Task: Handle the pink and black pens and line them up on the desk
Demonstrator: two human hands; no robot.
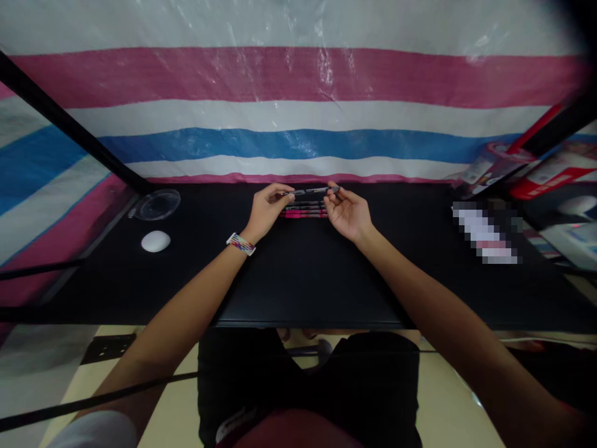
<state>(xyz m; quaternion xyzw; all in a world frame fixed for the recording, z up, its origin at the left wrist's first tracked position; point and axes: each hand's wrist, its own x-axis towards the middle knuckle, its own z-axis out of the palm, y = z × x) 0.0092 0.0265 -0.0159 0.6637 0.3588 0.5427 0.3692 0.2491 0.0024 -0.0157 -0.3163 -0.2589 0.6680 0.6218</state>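
Note:
My left hand (267,208) and my right hand (347,211) are stretched out over the far middle of a black table (298,274). Together they hold a dark pen (311,191) level, the left fingers pinched on its left end and the right fingers pinched on its right end. Just below it, several pens (305,210) lie side by side on the table, dark ones behind and pink ones in front. A coloured woven band sits on my left wrist.
A clear round lid or dish (158,204) and a white oval object (155,241) lie at the far left. Red and white boxes (541,168) and a blurred-out item (487,233) are at the right. A striped pink, white and blue tarp (298,112) forms the back wall.

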